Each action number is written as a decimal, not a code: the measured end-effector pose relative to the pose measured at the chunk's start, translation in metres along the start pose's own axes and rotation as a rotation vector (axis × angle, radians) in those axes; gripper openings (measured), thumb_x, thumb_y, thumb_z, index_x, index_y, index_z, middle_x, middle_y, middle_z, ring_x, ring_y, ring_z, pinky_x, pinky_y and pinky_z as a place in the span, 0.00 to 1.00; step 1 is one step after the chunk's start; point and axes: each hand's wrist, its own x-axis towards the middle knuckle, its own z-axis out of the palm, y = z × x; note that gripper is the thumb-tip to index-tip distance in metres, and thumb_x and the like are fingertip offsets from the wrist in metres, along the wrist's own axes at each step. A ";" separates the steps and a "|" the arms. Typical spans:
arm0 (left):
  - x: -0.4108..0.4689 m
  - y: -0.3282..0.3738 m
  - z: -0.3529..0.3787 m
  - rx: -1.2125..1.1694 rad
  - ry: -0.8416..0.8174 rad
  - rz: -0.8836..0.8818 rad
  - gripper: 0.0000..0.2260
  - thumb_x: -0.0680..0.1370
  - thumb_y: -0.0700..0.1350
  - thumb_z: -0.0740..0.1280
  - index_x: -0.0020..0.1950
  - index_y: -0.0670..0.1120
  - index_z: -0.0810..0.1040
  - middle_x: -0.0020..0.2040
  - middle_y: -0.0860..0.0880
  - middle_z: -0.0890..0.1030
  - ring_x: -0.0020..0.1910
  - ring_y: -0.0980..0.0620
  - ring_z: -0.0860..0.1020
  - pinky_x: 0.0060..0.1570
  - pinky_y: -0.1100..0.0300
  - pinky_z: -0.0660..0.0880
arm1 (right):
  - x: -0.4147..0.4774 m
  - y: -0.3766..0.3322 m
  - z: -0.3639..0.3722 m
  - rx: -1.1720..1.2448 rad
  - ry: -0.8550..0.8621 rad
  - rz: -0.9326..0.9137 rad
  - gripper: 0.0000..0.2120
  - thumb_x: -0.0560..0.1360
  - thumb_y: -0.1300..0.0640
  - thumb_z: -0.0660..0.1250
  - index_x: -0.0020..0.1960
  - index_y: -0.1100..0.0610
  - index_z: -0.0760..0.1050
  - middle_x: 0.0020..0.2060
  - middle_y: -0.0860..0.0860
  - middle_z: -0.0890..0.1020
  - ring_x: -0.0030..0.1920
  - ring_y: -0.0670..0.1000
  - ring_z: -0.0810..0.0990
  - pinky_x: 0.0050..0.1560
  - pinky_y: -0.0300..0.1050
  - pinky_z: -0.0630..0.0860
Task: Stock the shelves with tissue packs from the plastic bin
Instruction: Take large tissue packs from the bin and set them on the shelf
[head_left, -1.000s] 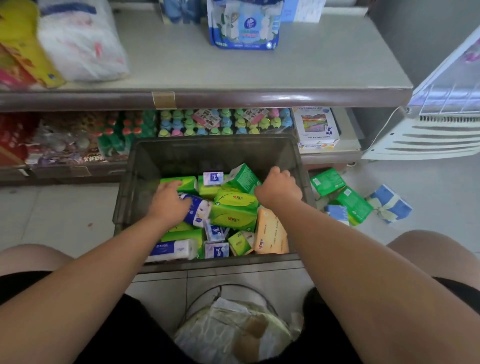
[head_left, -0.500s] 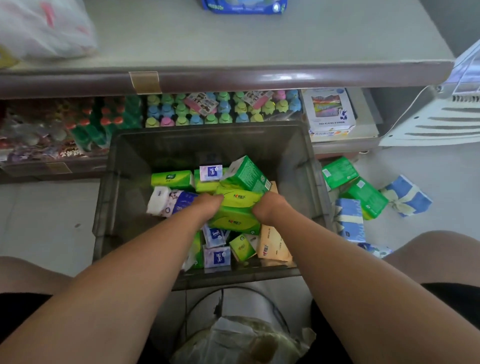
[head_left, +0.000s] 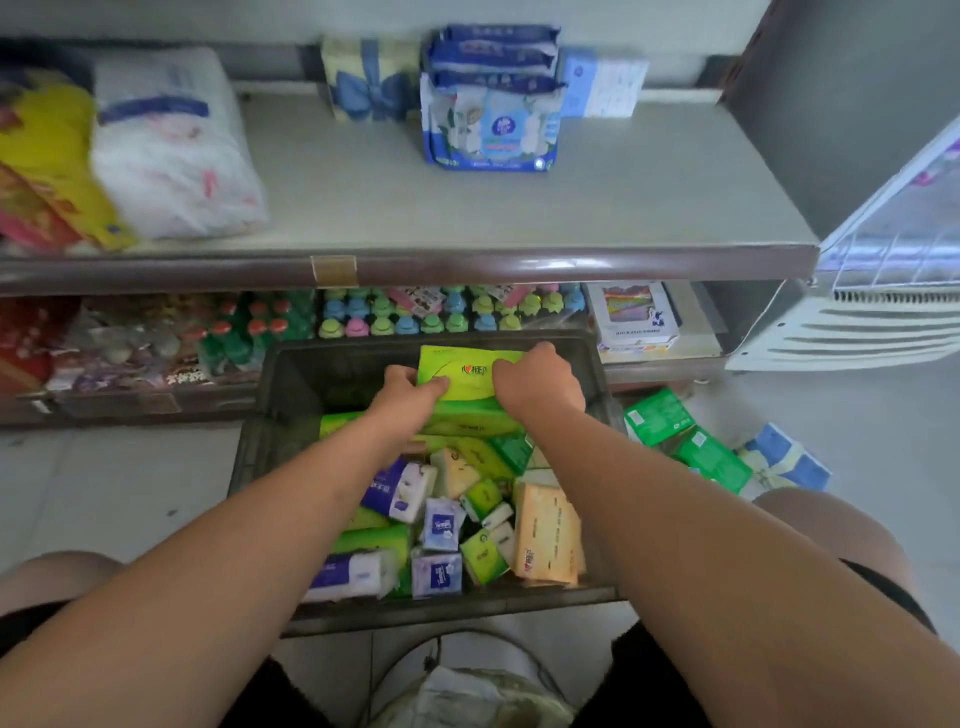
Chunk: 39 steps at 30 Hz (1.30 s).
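Observation:
A grey plastic bin (head_left: 291, 379) stands on the floor before me, full of green, purple, white and orange tissue packs. My left hand (head_left: 408, 397) and my right hand (head_left: 537, 387) both grip a stack of two bright green tissue packs (head_left: 467, 371), lifted above the bin's far end. A second green pack (head_left: 470, 421) lies directly under the top one between my hands. Above, the grey shelf (head_left: 597, 208) carries blue wet-wipe packs (head_left: 493, 130) and a bow-printed tissue pack (head_left: 371, 83).
Large white and yellow bags (head_left: 171, 150) fill the shelf's left part. The lower shelf holds coloured bottles (head_left: 441, 312) and a white box (head_left: 636, 317). Green and blue packs (head_left: 701, 441) lie on the floor right of the bin. A white appliance (head_left: 857, 322) stands at right.
Both hands closed on the green packs in the bin and lifted them up toward the far end. The camera tilted up, showing more of the upper shelf.

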 end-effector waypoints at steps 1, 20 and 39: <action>-0.009 0.013 -0.006 -0.067 -0.003 0.041 0.18 0.76 0.54 0.68 0.60 0.51 0.66 0.58 0.47 0.76 0.56 0.45 0.77 0.55 0.43 0.78 | -0.007 -0.010 -0.010 0.023 0.038 -0.034 0.22 0.76 0.48 0.60 0.65 0.59 0.66 0.56 0.54 0.77 0.45 0.57 0.73 0.43 0.47 0.69; -0.179 0.237 -0.078 -0.546 -0.001 0.811 0.14 0.80 0.37 0.64 0.61 0.51 0.67 0.59 0.50 0.77 0.57 0.47 0.79 0.55 0.45 0.77 | -0.096 -0.147 -0.184 0.677 0.237 -0.813 0.13 0.77 0.49 0.68 0.59 0.45 0.72 0.45 0.36 0.79 0.44 0.32 0.77 0.44 0.31 0.73; -0.224 0.332 -0.086 -0.253 0.104 1.057 0.20 0.78 0.37 0.68 0.66 0.51 0.68 0.55 0.53 0.81 0.53 0.55 0.81 0.53 0.58 0.78 | -0.110 -0.186 -0.250 0.792 0.420 -1.013 0.12 0.78 0.52 0.66 0.52 0.34 0.70 0.49 0.35 0.80 0.51 0.33 0.78 0.49 0.30 0.72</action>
